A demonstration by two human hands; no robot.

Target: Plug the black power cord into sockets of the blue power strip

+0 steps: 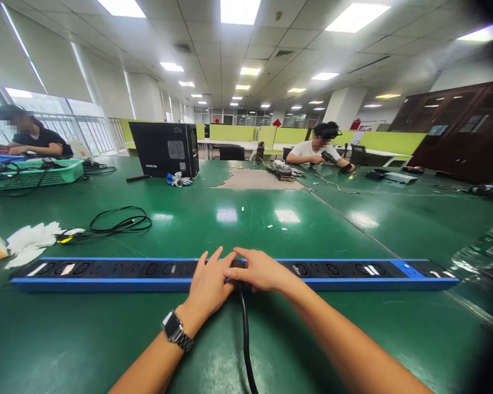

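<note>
A long blue-and-black power strip (107,285) with rows of sockets lies across the green table in front of me. My right hand (263,270) is closed around a black plug (239,264) at the middle of the strip. From it a thick black cable (246,334) runs down toward me. My left hand (207,282), below a wrist watch (172,326), lies on the strip just left of the plug. Its fingers are stretched out and its thumb reaches toward the plug. How deep the plug sits in a socket is hidden by my fingers.
A coiled black cable (123,223) and crumpled white tissues (33,241) lie at left. Farther back stand a black computer case (162,149) and a green basket (45,176). Clear plastic (485,254) lies at right. Two people sit across the table, one at each side.
</note>
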